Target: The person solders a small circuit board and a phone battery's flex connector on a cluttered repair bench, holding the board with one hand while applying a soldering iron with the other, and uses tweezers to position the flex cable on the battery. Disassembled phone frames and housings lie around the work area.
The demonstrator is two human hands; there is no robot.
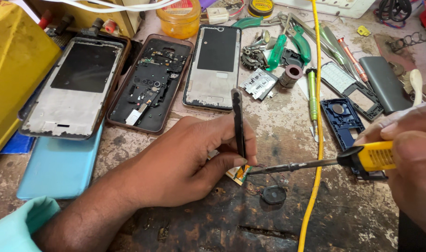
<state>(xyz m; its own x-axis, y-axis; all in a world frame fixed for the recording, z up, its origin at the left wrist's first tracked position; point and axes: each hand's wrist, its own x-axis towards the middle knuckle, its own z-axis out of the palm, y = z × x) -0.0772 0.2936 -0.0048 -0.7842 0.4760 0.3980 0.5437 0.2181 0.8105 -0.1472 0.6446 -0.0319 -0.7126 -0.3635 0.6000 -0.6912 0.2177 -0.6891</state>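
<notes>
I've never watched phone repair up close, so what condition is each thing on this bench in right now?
Left hand: gripping black tweezers, tips on a small circuit board.
Right hand: holding a yellow-handled soldering iron, tip at the board.
Middle phone: opened, internals exposed.
Two phone frames: stripped, lying flat.
Blue keypad phone shell: empty.
Orange jar: lid closed.

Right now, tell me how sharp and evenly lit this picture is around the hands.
Head view: light is soft and even, with only faint shadow under the left hand. The tweezers and soldering iron are sharp. The right hand at the frame edge looks slightly soft. There is mild glare on the phone frames, and the yellow box is bright but not blown out.
</notes>
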